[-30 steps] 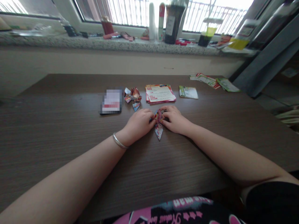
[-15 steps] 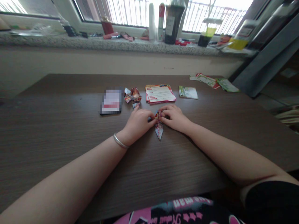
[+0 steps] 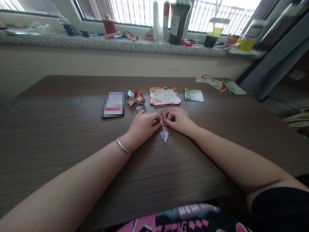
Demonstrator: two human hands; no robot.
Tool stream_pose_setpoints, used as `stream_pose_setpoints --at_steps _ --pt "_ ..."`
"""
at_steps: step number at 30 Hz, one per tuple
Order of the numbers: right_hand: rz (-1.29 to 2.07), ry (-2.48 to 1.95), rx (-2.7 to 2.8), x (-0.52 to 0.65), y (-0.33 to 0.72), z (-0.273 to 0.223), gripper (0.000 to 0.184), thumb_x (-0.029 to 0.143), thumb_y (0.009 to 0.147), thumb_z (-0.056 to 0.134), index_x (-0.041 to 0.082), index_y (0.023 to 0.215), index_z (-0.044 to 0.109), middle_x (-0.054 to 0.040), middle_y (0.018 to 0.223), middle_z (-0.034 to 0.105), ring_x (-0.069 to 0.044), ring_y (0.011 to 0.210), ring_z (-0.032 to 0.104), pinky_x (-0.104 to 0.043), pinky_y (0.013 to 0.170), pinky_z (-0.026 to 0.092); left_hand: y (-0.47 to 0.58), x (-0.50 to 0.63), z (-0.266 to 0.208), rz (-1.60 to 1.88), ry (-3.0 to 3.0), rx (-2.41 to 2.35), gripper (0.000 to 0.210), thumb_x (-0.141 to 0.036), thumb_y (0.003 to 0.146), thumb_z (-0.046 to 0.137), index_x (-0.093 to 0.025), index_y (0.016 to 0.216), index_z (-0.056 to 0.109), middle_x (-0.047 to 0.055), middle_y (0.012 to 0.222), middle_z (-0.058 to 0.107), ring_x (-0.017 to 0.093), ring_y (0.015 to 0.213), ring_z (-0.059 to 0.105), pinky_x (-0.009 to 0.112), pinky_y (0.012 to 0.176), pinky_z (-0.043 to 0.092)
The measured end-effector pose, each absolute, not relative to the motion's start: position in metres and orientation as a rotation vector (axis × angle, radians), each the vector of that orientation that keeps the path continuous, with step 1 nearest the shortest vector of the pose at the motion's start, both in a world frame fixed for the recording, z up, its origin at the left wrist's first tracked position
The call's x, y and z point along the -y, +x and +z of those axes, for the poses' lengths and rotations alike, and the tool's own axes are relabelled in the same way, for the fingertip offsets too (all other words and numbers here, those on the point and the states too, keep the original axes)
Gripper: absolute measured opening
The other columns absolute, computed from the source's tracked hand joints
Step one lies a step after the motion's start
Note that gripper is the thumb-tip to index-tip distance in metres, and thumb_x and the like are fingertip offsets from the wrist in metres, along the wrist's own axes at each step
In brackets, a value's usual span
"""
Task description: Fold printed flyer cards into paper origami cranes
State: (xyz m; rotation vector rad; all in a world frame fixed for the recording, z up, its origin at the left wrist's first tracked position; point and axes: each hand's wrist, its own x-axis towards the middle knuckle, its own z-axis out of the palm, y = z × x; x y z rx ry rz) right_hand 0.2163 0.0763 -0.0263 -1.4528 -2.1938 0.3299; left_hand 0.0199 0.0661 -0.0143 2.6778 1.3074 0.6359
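A narrow piece of folded printed paper lies on the table between my hands, its pointed end toward me and another tip rising away from me. My left hand pinches its left side between thumb and fingers, a silver bangle on that wrist. From the right, my right hand pinches the same paper, fingers curled. The fingers hide part of its middle. Just beyond my left hand lies a folded paper figure with several flaps, its lower end close to my fingers.
Behind my hands sits a stack of printed cards, with a smaller stack of papers to its right. A blurred-out flat object lies at left. Paper strips rest at the back right. Bottles and a dark cup stand on the windowsill.
The far tip of the folded paper now shows upright between my fingertips, where it was mostly covered before. Both hands stay in nearly the same place.
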Motion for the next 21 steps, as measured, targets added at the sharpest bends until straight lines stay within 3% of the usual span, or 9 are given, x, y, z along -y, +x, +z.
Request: stream_pose_setpoints --at_steps 4,11,21 --pt "0.292 -1.483 2.199 -0.0764 0.2168 -0.0252 0.019 0.035 0.081 0.067 0.022 0.067 0.067 -0.0025 0.107 0.069 -0.026 0.106 0.056 -0.044 0.092 0.04 0.0195 -0.0647 -0.0147 0.658 2.746 -1.255 0.016 -0.032 0.09 0.058 -0.021 0.095 0.068 0.003 0.089 0.072 0.02 0.084 0.066 0.042 0.098 0.04" --pt "0.252 -1.51 2.192 -0.0773 0.2175 -0.026 0.018 0.039 0.08 0.069 0.022 0.075 0.067 -0.0056 0.098 0.068 -0.025 0.101 0.057 -0.041 0.089 0.042 0.0192 -0.0644 -0.0168 0.633 2.752 -1.276 0.021 -0.034 0.09 0.058 -0.019 0.09 0.072 0.008 0.099 0.07 0.022 0.093 0.064 0.036 0.086 0.048" --pt "0.271 -1.378 2.211 -0.0769 0.2208 -0.0301 0.014 0.036 0.081 0.069 0.022 0.086 0.069 -0.005 0.098 0.07 -0.023 0.098 0.059 -0.04 0.09 0.043 0.0176 -0.0664 -0.018 0.616 2.723 -1.25 0.02 -0.033 0.09 0.058 -0.018 0.093 0.07 0.008 0.102 0.072 0.023 0.099 0.065 0.036 0.089 0.05"
